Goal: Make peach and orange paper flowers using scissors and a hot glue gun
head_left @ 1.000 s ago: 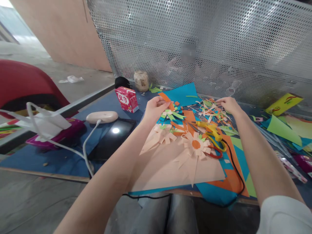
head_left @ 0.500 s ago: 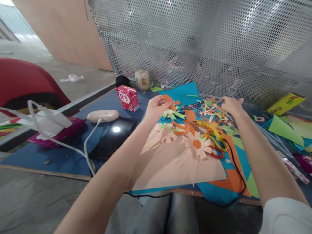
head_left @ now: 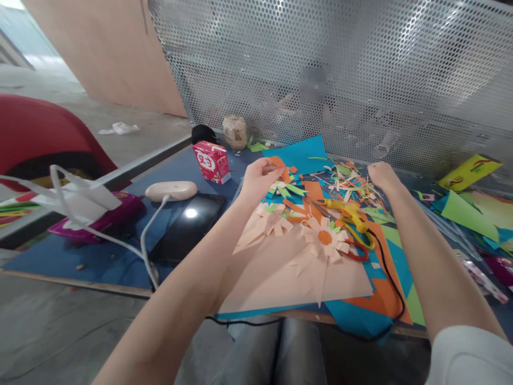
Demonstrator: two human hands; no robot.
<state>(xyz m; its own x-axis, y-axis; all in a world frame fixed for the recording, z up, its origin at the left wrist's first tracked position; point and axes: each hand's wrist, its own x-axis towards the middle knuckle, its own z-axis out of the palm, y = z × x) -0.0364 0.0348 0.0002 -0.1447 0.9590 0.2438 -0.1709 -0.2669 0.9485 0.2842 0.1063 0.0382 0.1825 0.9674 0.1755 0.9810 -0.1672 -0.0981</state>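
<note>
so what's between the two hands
Head view: between the left hand and the right hand lie orange paper, part of a blue sheet and a heap of paper scraps.

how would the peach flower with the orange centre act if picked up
The peach flower is probably light, being cut paper. Its separate, splayed petals may bend or crease easily. Lying spread out, it seems unlikely to roll.

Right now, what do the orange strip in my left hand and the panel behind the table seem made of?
The orange strip looks like matte paper or thin card: flat, evenly coloured. The panel seems metal, semi-glossy: grey, regularly perforated, with bright reflections.
</note>
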